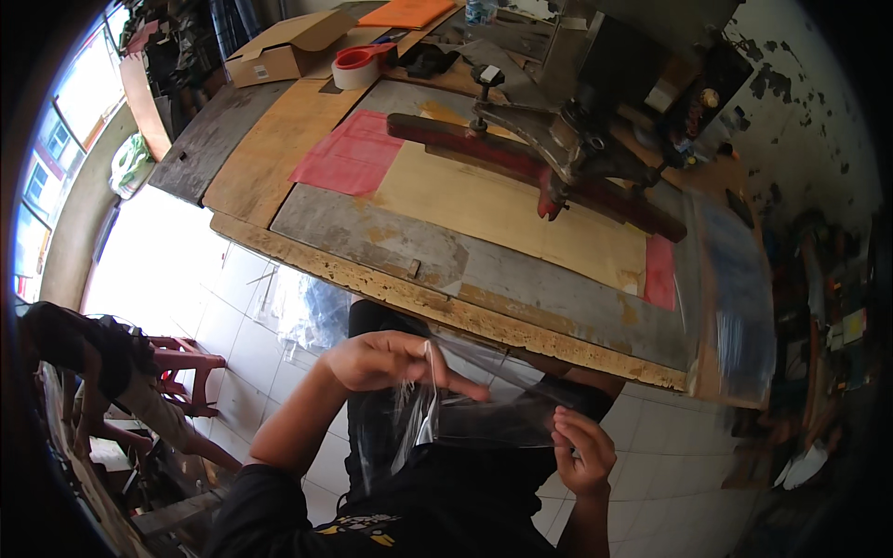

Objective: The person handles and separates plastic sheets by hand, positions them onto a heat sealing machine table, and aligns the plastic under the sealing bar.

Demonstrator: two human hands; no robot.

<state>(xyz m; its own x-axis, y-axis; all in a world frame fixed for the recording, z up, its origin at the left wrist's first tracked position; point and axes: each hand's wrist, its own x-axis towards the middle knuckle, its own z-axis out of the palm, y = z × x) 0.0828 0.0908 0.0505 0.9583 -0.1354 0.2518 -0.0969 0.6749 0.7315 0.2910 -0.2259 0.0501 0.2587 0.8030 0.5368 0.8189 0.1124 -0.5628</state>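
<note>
so the clear, thin plastic film (502, 423) is at 6 o'clock, over the lap, below the grey, scuffed worktable (372, 232). looks super light and floppy, probably slippery and easy to crease, so i'd pinch it by the edges or corners. right hand (584, 451), at 5 o'clock, pinches its edge, fingers curled. left hand (395, 361), at 7 o'clock, has 1 finger reaching toward 4 o'clock; film touches it, can't tell if it's gripping.
</note>
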